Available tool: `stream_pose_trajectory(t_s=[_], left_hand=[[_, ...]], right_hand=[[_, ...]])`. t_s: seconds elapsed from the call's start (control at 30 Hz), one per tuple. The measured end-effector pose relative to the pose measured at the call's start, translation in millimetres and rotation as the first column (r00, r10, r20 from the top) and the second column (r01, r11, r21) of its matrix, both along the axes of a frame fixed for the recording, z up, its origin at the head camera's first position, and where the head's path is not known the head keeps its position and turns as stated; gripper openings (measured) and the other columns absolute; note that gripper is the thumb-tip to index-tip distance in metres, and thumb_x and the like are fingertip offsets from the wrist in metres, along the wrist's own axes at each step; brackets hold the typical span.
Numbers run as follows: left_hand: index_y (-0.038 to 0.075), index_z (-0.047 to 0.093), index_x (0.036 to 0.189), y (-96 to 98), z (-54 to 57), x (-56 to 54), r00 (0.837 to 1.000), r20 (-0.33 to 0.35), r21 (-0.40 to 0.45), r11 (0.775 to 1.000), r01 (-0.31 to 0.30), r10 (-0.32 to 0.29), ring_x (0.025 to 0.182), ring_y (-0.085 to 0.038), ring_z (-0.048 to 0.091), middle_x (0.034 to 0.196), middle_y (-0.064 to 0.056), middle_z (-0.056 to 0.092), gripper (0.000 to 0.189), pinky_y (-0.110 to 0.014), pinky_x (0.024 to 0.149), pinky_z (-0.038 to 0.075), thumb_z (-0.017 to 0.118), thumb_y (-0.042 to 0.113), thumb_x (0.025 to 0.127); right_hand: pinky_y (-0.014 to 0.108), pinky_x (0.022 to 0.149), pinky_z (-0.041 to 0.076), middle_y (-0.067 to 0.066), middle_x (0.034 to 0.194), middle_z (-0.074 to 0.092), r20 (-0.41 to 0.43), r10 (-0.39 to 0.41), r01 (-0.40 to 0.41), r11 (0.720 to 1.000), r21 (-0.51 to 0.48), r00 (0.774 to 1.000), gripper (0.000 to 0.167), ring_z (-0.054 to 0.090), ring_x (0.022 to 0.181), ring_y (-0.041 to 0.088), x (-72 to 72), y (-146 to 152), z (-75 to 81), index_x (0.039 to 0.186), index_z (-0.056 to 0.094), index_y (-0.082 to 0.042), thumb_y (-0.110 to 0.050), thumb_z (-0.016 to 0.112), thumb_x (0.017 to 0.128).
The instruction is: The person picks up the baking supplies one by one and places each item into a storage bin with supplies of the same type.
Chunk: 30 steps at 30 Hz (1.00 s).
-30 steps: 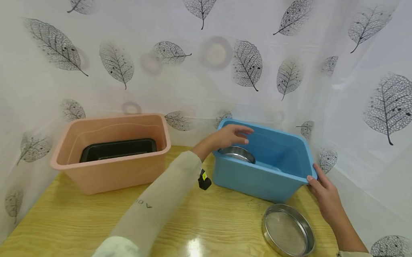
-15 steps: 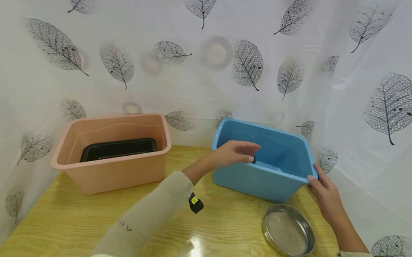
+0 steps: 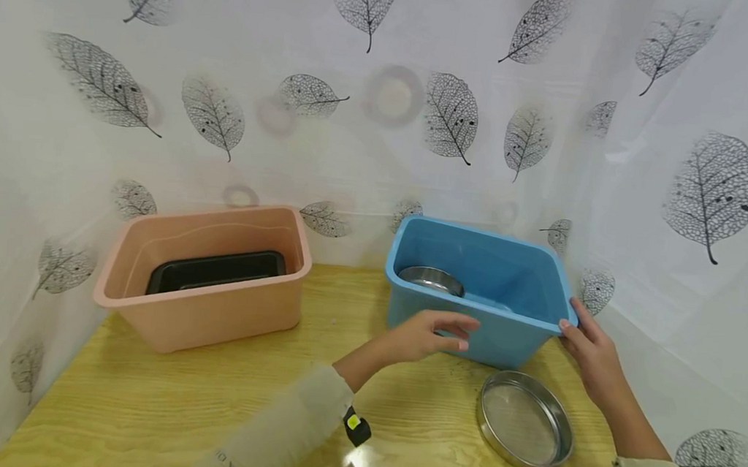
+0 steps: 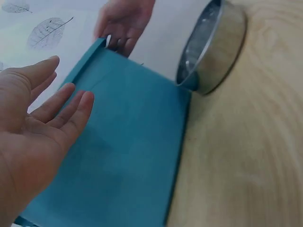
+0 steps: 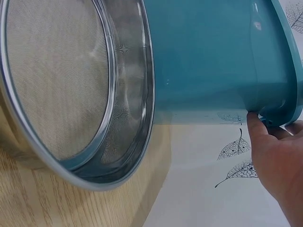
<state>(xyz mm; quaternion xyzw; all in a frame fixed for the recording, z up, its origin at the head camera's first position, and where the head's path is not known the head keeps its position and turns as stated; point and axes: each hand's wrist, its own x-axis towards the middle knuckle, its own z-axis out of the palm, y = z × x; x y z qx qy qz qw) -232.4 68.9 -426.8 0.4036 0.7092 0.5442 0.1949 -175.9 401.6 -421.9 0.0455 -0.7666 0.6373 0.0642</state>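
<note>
My left hand hovers before the front wall of the blue plastic tub, its fingers loosely bent with nothing between them. In the left wrist view, that hand shows its palm and spread fingers. My right hand grips the tub's right rim; the right wrist view has its thumb and fingers around the edge. Inside the tub, at the left, lies a round metal sieve, partly hidden by the front wall. A second round sieve with fine mesh rests on the table, in front of the tub's right end.
At the left stands a pink tub with a black rectangular tray inside. Both tubs stand on a wood-grain table. A white curtain printed with leaves hangs behind and along both sides.
My left hand has moved from above the blue tub's left end down and toward me, out in front of it. The sieve inside is uncovered again. The right hand keeps its place.
</note>
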Motion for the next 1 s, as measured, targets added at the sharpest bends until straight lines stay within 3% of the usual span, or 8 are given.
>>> stream_pose_trajectory(t_s=[0.33, 0.47, 0.6, 1.0], left_hand=[[0.012, 0.051, 0.149, 19.7, -46.1, 25.2, 0.992, 0.128, 0.017, 1.000, -0.021, 0.018, 0.128, -0.012, 0.058, 0.150, -0.009, 0.054, 0.051, -0.019, 0.092, 0.051, 0.064, 0.022, 0.101], [0.011, 0.050, 0.150, 27.1, -63.9, 30.3, 0.991, 0.132, 0.028, 0.999, -0.026, 0.022, 0.134, -0.021, 0.055, 0.152, -0.006, 0.052, 0.051, -0.020, 0.095, 0.050, 0.063, 0.022, 0.101], [0.015, 0.050, 0.150, 31.7, -80.7, 35.9, 0.988, 0.146, 0.001, 0.999, -0.051, 0.050, 0.136, -0.018, 0.053, 0.151, 0.001, 0.052, 0.052, -0.021, 0.098, 0.049, 0.063, 0.026, 0.101], [0.025, 0.055, 0.146, 49.6, -101.5, 49.8, 0.974, 0.165, -0.043, 0.987, -0.154, 0.159, 0.129, -0.014, 0.055, 0.144, 0.007, 0.056, 0.049, -0.026, 0.099, 0.049, 0.067, 0.030, 0.099]], right_hand=[[0.002, 0.091, 0.042, 0.022, 0.166, -0.011, -0.011, 0.004, -0.004, 1.000, -0.003, 1.000, 0.071, 0.004, 0.152, 0.041, 0.5, -1, 0.7, 0.162, 0.005, -0.007, -0.021, 0.049, 0.108], [0.002, 0.092, 0.042, 0.023, 0.166, -0.011, -0.015, 0.013, -0.013, 1.000, -0.003, 1.000, 0.071, 0.004, 0.152, 0.040, 1.1, -1, -0.4, 0.162, 0.004, -0.007, -0.021, 0.048, 0.108], [0.003, 0.093, 0.042, 0.023, 0.166, -0.010, -0.009, 0.012, -0.013, 1.000, -0.022, 1.000, 0.071, 0.006, 0.153, 0.036, -0.2, -2, 0.0, 0.162, 0.005, -0.007, -0.021, 0.049, 0.108], [0.004, 0.093, 0.043, 0.024, 0.166, -0.011, -0.024, 0.027, -0.028, 0.999, -0.030, 0.999, 0.070, 0.004, 0.152, 0.040, 1.5, -2, -1.1, 0.162, 0.005, -0.007, -0.020, 0.048, 0.108]])
